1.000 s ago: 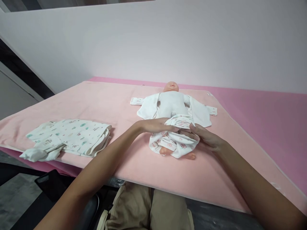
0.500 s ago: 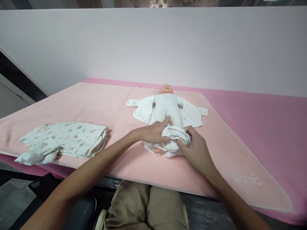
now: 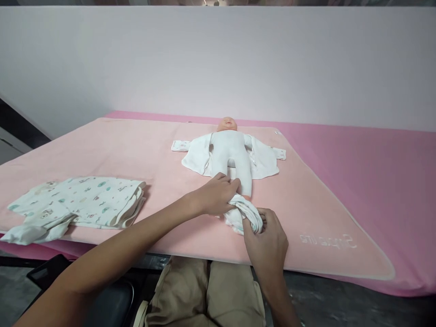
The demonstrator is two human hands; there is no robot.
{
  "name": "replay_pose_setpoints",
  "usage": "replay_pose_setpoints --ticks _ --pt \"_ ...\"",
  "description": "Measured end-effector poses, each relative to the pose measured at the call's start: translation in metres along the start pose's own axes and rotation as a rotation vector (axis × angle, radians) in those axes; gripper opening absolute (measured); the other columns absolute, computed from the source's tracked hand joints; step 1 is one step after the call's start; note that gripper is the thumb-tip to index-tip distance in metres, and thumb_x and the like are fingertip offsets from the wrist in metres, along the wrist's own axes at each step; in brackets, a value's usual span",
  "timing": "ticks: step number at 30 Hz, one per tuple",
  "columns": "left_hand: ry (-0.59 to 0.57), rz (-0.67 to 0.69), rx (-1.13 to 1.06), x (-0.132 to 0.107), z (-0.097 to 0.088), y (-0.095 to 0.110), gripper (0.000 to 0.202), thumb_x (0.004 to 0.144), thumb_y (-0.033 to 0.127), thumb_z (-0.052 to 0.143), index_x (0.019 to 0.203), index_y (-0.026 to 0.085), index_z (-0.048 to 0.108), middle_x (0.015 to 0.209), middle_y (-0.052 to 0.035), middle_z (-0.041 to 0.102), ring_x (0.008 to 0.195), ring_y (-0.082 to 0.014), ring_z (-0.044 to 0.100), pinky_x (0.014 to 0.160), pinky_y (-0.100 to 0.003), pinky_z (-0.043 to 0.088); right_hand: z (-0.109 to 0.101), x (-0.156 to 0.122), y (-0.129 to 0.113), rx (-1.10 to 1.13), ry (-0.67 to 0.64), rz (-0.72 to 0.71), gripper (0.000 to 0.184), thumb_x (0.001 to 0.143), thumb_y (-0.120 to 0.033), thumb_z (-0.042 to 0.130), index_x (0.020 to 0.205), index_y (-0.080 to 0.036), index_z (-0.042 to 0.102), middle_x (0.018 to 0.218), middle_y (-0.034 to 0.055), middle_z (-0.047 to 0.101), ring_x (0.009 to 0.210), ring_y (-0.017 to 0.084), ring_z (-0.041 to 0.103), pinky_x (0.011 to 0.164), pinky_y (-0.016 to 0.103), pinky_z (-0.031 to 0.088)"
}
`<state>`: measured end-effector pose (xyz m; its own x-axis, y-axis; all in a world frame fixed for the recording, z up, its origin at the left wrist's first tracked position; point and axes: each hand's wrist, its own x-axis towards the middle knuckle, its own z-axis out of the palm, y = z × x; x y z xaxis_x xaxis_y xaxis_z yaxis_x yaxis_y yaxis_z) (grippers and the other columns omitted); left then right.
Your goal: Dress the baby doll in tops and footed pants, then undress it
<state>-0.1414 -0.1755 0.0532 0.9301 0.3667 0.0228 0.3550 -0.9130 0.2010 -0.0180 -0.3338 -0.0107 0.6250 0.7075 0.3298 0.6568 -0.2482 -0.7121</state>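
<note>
A baby doll (image 3: 232, 152) lies on its back on a light pink mat (image 3: 136, 150), with an opened white top (image 3: 265, 161) spread under it. Both my hands grip a bunched pair of printed white baby trousers (image 3: 242, 215) at the doll's feet. My left hand (image 3: 214, 196) is closed on the left side of the bunch, beside the doll's leg. My right hand (image 3: 267, 240) pinches the right side of it from the near edge.
A folded set of printed baby clothes (image 3: 75, 204) lies at the left of the mat. The mat covers a darker pink table (image 3: 374, 159) backed by a white wall. My knees in tan trousers (image 3: 204, 295) sit below the table edge.
The trousers have slid down off the doll's hips and legs into a bunch at its feet. Both hands moved toward me with them. The doll's white legs are now bare.
</note>
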Motion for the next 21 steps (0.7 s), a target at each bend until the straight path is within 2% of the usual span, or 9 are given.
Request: replay_pose_setpoints --ticks 4,8,11,16,18,21 --pt "-0.039 -0.063 0.120 0.009 0.004 0.007 0.022 0.091 0.030 0.059 0.106 0.015 0.057 0.101 -0.0149 0.071 0.097 -0.0303 0.065 0.103 -0.042 0.041 -0.001 0.008 0.011 -0.093 0.022 -0.095 0.009 0.085 -0.031 0.062 0.088 -0.024 0.058 0.083 0.0066 0.065 0.084 0.028 0.057 0.073 0.037 0.041" --pt "-0.078 -0.101 0.109 0.012 0.001 0.011 0.024 0.092 0.035 0.059 0.105 0.015 0.057 0.102 -0.0149 0.072 0.097 -0.0299 0.063 0.105 -0.043 0.040 -0.002 0.012 0.014 -0.105 0.052 -0.168 0.009 0.085 -0.029 0.059 0.091 -0.023 0.060 0.100 0.0120 0.065 0.095 0.031 0.058 0.082 0.042 0.044" --pt "-0.100 -0.087 0.046 0.011 -0.004 0.011 0.024 0.094 0.039 0.058 0.103 0.017 0.056 0.108 -0.0137 0.071 0.104 -0.0307 0.061 0.107 -0.044 0.038 -0.004 0.012 0.010 -0.005 0.002 -0.090 0.009 0.087 -0.031 0.057 0.092 -0.023 0.058 0.104 0.0112 0.064 0.091 0.028 0.061 0.076 0.038 0.044" --pt "-0.133 -0.090 -0.112 0.006 -0.011 0.003 0.025 0.094 0.044 0.059 0.100 0.021 0.051 0.109 -0.0112 0.066 0.115 -0.0341 0.055 0.102 -0.044 0.041 -0.007 0.014 0.002 0.126 -0.111 0.087 0.013 0.086 -0.035 0.058 0.081 -0.025 0.051 0.079 0.0021 0.062 0.070 0.022 0.055 0.063 0.033 0.039" --pt "-0.110 -0.112 -0.212 0.004 -0.012 0.000 0.028 0.091 0.044 0.062 0.102 0.022 0.049 0.107 -0.0093 0.065 0.113 -0.0337 0.054 0.099 -0.043 0.043 -0.008 0.016 -0.001 0.209 -0.138 0.130 0.014 0.085 -0.036 0.058 0.080 -0.025 0.051 0.074 -0.0004 0.060 0.066 0.020 0.052 0.060 0.031 0.039" --pt "-0.017 -0.112 -0.367 0.001 -0.010 -0.004 0.029 0.087 0.039 0.066 0.104 0.023 0.048 0.114 -0.0079 0.065 0.113 -0.0315 0.056 0.099 -0.043 0.044 -0.009 0.019 -0.004 0.345 -0.157 0.177 0.014 0.084 -0.036 0.059 0.078 -0.025 0.053 0.070 -0.0028 0.057 0.064 0.018 0.049 0.058 0.029 0.039"
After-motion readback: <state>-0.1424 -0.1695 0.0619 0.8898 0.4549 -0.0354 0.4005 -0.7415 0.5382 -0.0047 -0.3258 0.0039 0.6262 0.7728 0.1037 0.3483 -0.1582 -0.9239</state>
